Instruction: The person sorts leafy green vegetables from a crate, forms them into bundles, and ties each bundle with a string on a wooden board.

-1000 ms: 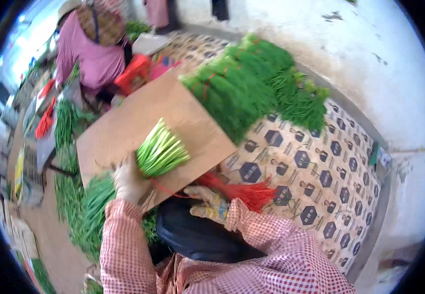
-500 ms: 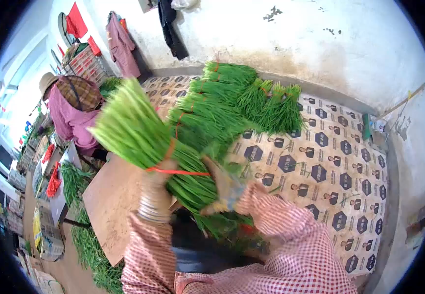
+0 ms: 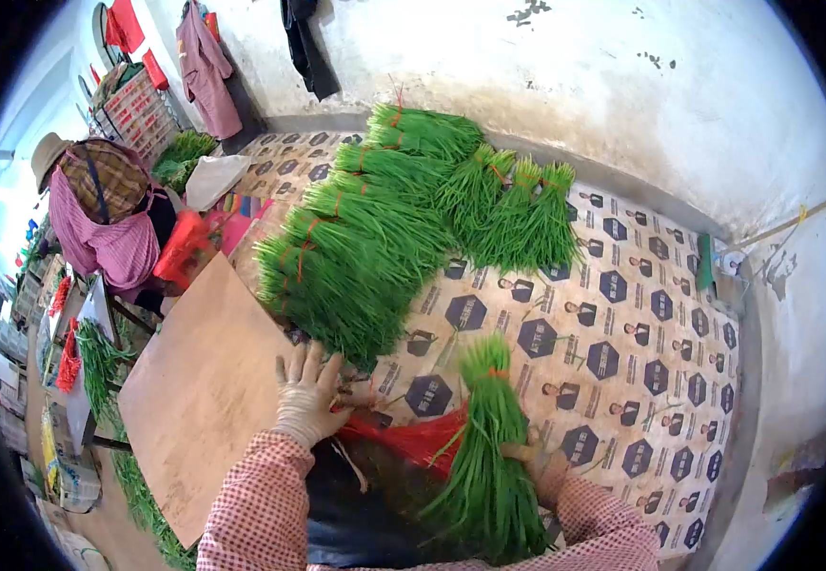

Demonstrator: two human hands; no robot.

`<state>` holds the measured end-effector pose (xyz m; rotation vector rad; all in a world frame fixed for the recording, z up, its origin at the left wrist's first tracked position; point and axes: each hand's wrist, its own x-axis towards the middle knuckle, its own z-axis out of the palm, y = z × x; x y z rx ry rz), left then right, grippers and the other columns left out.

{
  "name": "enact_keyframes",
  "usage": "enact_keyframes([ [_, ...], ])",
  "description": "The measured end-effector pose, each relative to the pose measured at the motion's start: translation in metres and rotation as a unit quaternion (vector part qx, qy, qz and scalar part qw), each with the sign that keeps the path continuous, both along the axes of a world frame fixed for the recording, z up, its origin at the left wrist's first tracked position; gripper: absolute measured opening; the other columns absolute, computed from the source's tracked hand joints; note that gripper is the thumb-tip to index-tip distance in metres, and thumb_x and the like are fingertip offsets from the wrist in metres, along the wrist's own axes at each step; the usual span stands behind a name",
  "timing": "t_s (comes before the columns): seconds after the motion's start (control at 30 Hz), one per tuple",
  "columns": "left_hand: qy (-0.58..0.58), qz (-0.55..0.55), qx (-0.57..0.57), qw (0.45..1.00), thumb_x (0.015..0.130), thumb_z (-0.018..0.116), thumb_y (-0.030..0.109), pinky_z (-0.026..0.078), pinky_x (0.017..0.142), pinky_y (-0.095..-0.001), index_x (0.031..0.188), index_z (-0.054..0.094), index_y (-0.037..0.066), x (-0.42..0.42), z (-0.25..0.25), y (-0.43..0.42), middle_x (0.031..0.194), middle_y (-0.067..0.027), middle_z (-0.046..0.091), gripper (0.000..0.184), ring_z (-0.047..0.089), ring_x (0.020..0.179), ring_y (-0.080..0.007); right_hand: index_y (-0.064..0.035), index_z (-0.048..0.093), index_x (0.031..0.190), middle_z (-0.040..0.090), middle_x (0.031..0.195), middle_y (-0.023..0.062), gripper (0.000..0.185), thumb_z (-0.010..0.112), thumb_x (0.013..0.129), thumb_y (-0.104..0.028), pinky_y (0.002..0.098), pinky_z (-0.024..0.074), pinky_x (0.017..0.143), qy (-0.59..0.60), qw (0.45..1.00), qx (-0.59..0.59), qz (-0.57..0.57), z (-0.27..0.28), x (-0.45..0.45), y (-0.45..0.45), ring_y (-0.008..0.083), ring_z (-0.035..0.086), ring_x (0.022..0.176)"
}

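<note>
My left hand [image 3: 308, 392], in a pale glove, is open with its fingers spread beside the edge of a brown board [image 3: 204, 381]. On the right, my right hand [image 3: 530, 459] is closed around the side of a small bundle of chives [image 3: 494, 438], its fingers partly hidden by the leaves. An orange band [image 3: 498, 373] ties that bundle near its pale top end, and its leaves hang down over my lap. Red plastic ties [image 3: 413, 440] lie between my two hands. Ahead is a row of thick tied bundles of chives [image 3: 365, 247] on the floor.
Smaller tied bundles [image 3: 527, 214] lie right of the row on the patterned floor sheet [image 3: 613, 314]. A person in a pink top [image 3: 104, 233] sits at the left near a red bag [image 3: 185, 249]. Loose greens [image 3: 147, 504] lie below the board. A broom [image 3: 708, 262] leans by the right wall.
The thick bundle both hands held up is out of them; another thick bundle shows at the row's near end. My left hand has opened, and my right hand is now on a smaller bundle.
</note>
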<state>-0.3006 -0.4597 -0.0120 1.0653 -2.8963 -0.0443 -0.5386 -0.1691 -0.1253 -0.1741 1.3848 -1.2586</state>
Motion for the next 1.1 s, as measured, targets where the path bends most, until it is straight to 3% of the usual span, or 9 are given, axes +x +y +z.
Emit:
enact_keyframes([
  [0.13, -0.049, 0.023, 0.000, 0.999, 0.061, 0.078, 0.032, 0.016, 0.106, -0.0656, 0.131, 0.048, 0.014, 0.008, -0.026, -0.011, 0.140, -0.0166, 0.038, 0.079, 0.025, 0.136, -0.0402, -0.0052, 0.027, 0.143, 0.054, 0.126, 0.0164, 0.092, 0.081, 0.070, -0.017, 0.0444, 0.0481, 0.092, 0.125, 0.982, -0.139, -0.040, -0.030, -0.116, -0.083, 0.0296, 0.056, 0.111],
  [0.23, -0.066, 0.032, 0.010, 0.997, 0.062, 0.077, 0.029, 0.014, 0.107, -0.0653, 0.130, 0.049, 0.016, 0.011, -0.026, -0.010, 0.139, -0.0174, 0.039, 0.076, 0.026, 0.135, -0.0408, -0.0020, 0.023, 0.143, 0.052, 0.130, 0.0188, 0.096, 0.081, 0.072, -0.028, 0.0430, 0.0397, 0.103, 0.293, 0.950, -0.036, -0.100, 0.113, -0.186, -0.197, 0.0312, 0.050, 0.120],
  [0.3, -0.060, 0.025, 0.004, 0.998, 0.060, 0.078, 0.027, 0.016, 0.107, -0.0644, 0.125, 0.052, 0.016, 0.007, -0.023, -0.011, 0.137, -0.0178, 0.041, 0.071, 0.028, 0.133, -0.0418, -0.0048, 0.013, 0.149, 0.045, 0.137, 0.0267, 0.108, 0.081, 0.069, -0.032, 0.0424, 0.0390, 0.105, 0.643, 0.735, 0.185, -0.108, 0.068, -0.279, -0.258, 0.0356, 0.047, 0.124],
  [0.33, -0.068, 0.034, 0.008, 0.997, 0.060, 0.078, 0.027, 0.016, 0.107, -0.0644, 0.125, 0.052, 0.016, 0.006, -0.022, -0.012, 0.137, -0.0178, 0.041, 0.071, 0.028, 0.133, -0.0418, -0.0041, 0.010, 0.149, 0.036, 0.143, 0.0269, 0.104, 0.077, 0.074, -0.031, 0.0423, 0.0357, 0.108, 0.583, 0.787, 0.201, -0.035, 0.084, -0.284, -0.271, 0.0367, 0.042, 0.129],
  [0.37, -0.059, 0.027, 0.006, 0.998, 0.059, 0.078, 0.027, 0.016, 0.107, -0.0643, 0.124, 0.053, 0.016, 0.006, -0.022, -0.013, 0.136, -0.0176, 0.041, 0.071, 0.029, 0.132, -0.0415, -0.0050, 0.010, 0.149, 0.036, 0.144, 0.0259, 0.100, 0.074, 0.076, -0.029, 0.0410, 0.0345, 0.109, 0.606, 0.763, 0.223, 0.022, 0.089, -0.268, -0.276, 0.0368, 0.042, 0.129],
  [0.5, -0.033, 0.020, 0.019, 0.999, 0.058, 0.078, 0.024, 0.019, 0.106, -0.0637, 0.120, 0.055, 0.014, 0.004, -0.020, -0.013, 0.134, -0.0173, 0.042, 0.066, 0.031, 0.131, -0.0411, -0.0115, 0.024, 0.146, 0.042, 0.136, 0.0221, 0.076, 0.063, 0.087, -0.039, 0.0422, 0.0445, 0.095, 0.731, 0.571, 0.307, 0.214, -0.068, -0.217, -0.229, 0.0310, 0.046, 0.121],
  [0.73, -0.006, 0.016, -0.015, 1.000, 0.062, 0.070, 0.013, 0.025, 0.103, -0.0595, 0.116, 0.059, 0.017, 0.002, -0.024, -0.018, 0.129, -0.0150, 0.047, 0.055, 0.036, 0.127, -0.0387, -0.0087, 0.039, 0.132, 0.052, 0.112, 0.0157, 0.054, 0.060, 0.090, -0.035, 0.0379, 0.0461, 0.078, 0.352, 0.786, 0.398, 0.317, -0.241, -0.007, 0.034, 0.0248, 0.051, 0.096],
  [0.97, -0.029, -0.012, -0.064, 0.997, 0.061, 0.075, 0.012, 0.025, 0.107, -0.0539, 0.121, 0.057, 0.020, 0.007, -0.027, -0.022, 0.133, -0.0106, 0.048, 0.063, 0.037, 0.130, -0.0361, -0.0058, 0.054, 0.118, 0.061, 0.088, 0.0093, 0.036, 0.057, 0.093, -0.032, 0.0335, 0.0477, 0.061, 0.144, 0.931, 0.332, 0.047, -0.279, 0.049, 0.129, 0.0187, 0.057, 0.070],
  [1.1, -0.046, 0.002, -0.060, 0.997, 0.062, 0.075, 0.012, 0.024, 0.108, -0.0532, 0.122, 0.057, 0.020, 0.004, -0.026, -0.022, 0.135, -0.0105, 0.047, 0.063, 0.035, 0.132, -0.0361, -0.0057, 0.053, 0.116, 0.058, 0.085, 0.0065, 0.034, 0.065, 0.088, -0.021, 0.0325, 0.0461, 0.057, 0.025, 0.944, 0.316, -0.093, -0.220, 0.037, 0.043, 0.0161, 0.055, 0.068],
])
